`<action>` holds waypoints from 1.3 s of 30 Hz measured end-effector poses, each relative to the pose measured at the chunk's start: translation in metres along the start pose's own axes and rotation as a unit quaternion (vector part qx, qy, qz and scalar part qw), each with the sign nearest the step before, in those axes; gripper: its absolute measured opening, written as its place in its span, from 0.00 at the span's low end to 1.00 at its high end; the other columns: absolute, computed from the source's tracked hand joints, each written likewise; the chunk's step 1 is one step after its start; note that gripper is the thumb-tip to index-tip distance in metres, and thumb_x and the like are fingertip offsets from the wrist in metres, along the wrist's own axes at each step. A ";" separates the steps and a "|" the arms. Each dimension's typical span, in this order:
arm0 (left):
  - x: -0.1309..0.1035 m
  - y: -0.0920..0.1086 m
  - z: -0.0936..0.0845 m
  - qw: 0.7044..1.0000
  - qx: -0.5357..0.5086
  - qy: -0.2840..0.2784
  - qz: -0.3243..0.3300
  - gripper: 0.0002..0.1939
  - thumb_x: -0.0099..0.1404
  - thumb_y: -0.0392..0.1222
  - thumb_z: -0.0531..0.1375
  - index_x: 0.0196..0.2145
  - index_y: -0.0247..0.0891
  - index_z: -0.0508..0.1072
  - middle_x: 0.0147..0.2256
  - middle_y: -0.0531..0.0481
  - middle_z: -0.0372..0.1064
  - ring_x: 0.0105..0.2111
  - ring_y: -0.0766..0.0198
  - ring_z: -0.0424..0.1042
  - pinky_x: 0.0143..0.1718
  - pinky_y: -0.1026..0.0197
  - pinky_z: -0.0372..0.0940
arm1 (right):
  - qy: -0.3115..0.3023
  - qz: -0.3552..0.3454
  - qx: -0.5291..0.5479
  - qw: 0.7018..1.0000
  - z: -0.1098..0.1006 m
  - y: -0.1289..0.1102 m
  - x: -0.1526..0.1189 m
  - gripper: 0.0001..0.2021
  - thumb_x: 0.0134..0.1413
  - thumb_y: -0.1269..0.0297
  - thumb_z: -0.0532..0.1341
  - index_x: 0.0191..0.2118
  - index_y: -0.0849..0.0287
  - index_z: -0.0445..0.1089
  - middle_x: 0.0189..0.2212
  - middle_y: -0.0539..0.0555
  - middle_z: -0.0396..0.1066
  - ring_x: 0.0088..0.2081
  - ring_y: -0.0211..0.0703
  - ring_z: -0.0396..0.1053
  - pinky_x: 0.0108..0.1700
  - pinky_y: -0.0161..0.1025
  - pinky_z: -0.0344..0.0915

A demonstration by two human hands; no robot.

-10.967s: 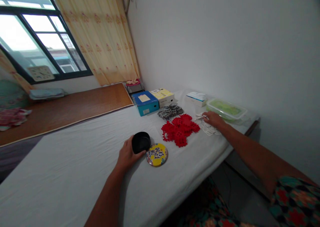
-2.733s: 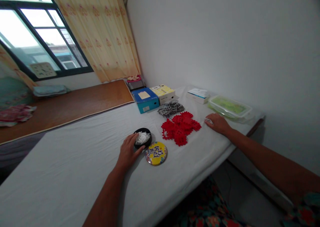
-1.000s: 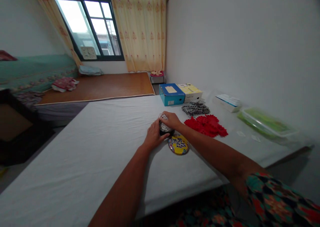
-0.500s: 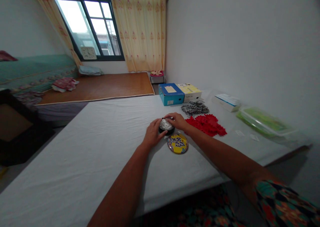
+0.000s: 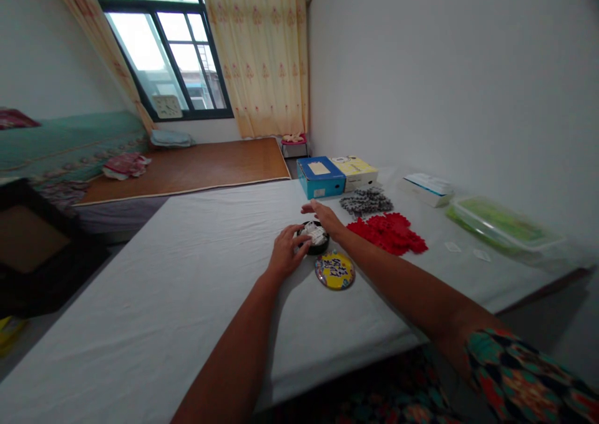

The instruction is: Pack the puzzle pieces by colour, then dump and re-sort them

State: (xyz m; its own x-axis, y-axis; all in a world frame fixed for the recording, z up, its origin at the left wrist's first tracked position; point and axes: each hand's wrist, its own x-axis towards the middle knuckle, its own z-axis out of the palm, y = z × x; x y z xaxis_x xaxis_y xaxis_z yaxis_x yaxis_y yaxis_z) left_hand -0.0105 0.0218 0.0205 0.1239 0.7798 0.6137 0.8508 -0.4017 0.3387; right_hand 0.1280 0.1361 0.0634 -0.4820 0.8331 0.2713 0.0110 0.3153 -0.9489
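A round black tin (image 5: 320,249) with crumpled white and silvery contents (image 5: 314,232) stands on the white-covered table. My left hand (image 5: 286,250) grips its left side, with fingertips over the rim and partly across the contents. Behind the tin and slightly above it, my right hand (image 5: 327,218) has its fingers stretched out to the left, holding nothing that I can see. A round yellow lid (image 5: 335,270) with dark lettering and a colourful edge lies just in front of the tin.
Right of my right hand lie a red fuzzy heap (image 5: 390,232) and a grey one (image 5: 367,202). Behind them stand a blue box (image 5: 321,178) and a yellow-white box (image 5: 355,172). Along the wall are a white box (image 5: 427,190) and a clear plastic container (image 5: 505,221).
My right hand has lifted off the tin and moved away from me, its fingers straightening. The silvery covering now looks opened, showing white contents. My left fingers have shifted over the rim.
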 end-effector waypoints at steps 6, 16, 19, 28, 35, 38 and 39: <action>0.001 0.001 -0.003 0.998 -0.009 0.034 -0.042 0.12 0.69 0.44 0.55 0.45 0.41 0.74 0.52 0.44 0.69 0.54 0.57 0.66 0.57 0.48 0.62 | -0.052 -0.004 -0.001 0.999 -0.009 0.000 0.001 0.28 0.67 0.47 0.40 0.52 0.57 0.70 0.54 0.59 0.70 0.57 0.45 0.65 0.58 0.50 0.58; -0.002 0.000 0.005 0.999 0.015 -0.017 -0.026 0.17 0.68 0.45 0.56 0.53 0.44 0.71 0.55 0.44 0.67 0.57 0.54 0.63 0.58 0.44 0.60 | -0.079 -0.121 -0.160 0.976 -0.037 0.009 -0.042 0.19 0.51 0.72 0.58 0.50 0.57 0.72 0.50 0.56 0.71 0.52 0.44 0.68 0.50 0.43 0.67; -0.001 0.000 0.002 1.000 0.005 0.004 0.004 0.13 0.68 0.45 0.56 0.47 0.45 0.75 0.52 0.46 0.69 0.56 0.56 0.64 0.57 0.46 0.61 | -0.082 -0.120 -0.250 0.957 -0.046 0.003 -0.052 0.10 0.52 0.70 0.62 0.40 0.57 0.77 0.39 0.54 0.76 0.42 0.44 0.70 0.45 0.42 0.67; 0.003 0.001 0.000 0.998 -0.009 -0.021 0.055 0.11 0.68 0.46 0.56 0.42 0.46 0.78 0.48 0.47 0.73 0.54 0.55 0.67 0.57 0.45 0.63 | -0.040 -0.221 -0.383 0.896 -0.064 -0.011 -0.077 0.08 0.59 0.67 0.60 0.41 0.56 0.76 0.40 0.56 0.77 0.45 0.46 0.67 0.50 0.44 0.62; 0.005 -0.008 0.001 0.999 -0.008 0.016 0.043 0.12 0.69 0.45 0.54 0.44 0.45 0.76 0.48 0.46 0.72 0.52 0.55 0.68 0.55 0.44 0.66 | 0.216 0.046 -0.563 0.797 -0.250 0.017 -0.133 0.16 0.60 0.67 0.53 0.49 0.62 0.73 0.48 0.63 0.74 0.50 0.52 0.68 0.55 0.48 0.60; 0.006 -0.010 0.003 0.999 -0.006 0.027 0.046 0.11 0.68 0.44 0.55 0.44 0.45 0.76 0.47 0.46 0.73 0.51 0.55 0.69 0.54 0.44 0.66 | 0.242 0.243 -0.625 0.702 -0.310 0.041 -0.175 0.22 0.62 0.55 0.52 0.49 0.68 0.72 0.47 0.71 0.72 0.50 0.60 0.68 0.50 0.54 0.62; 0.006 -0.011 0.004 0.998 -0.005 0.029 0.047 0.11 0.68 0.44 0.55 0.44 0.45 0.76 0.47 0.46 0.73 0.51 0.55 0.69 0.54 0.44 0.66 | 0.242 0.288 -0.629 0.680 -0.319 0.048 -0.186 0.26 0.63 0.49 0.51 0.48 0.69 0.72 0.46 0.73 0.72 0.49 0.63 0.68 0.48 0.55 0.63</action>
State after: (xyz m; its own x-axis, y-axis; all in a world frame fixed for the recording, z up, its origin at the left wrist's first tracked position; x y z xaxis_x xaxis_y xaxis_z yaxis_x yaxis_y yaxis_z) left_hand -0.0169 0.0325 0.0180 0.1739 0.7093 0.6831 0.8312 -0.4777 0.2845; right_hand 0.4976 0.1409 0.0190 0.2626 0.9388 0.2229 0.9634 -0.2425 -0.1140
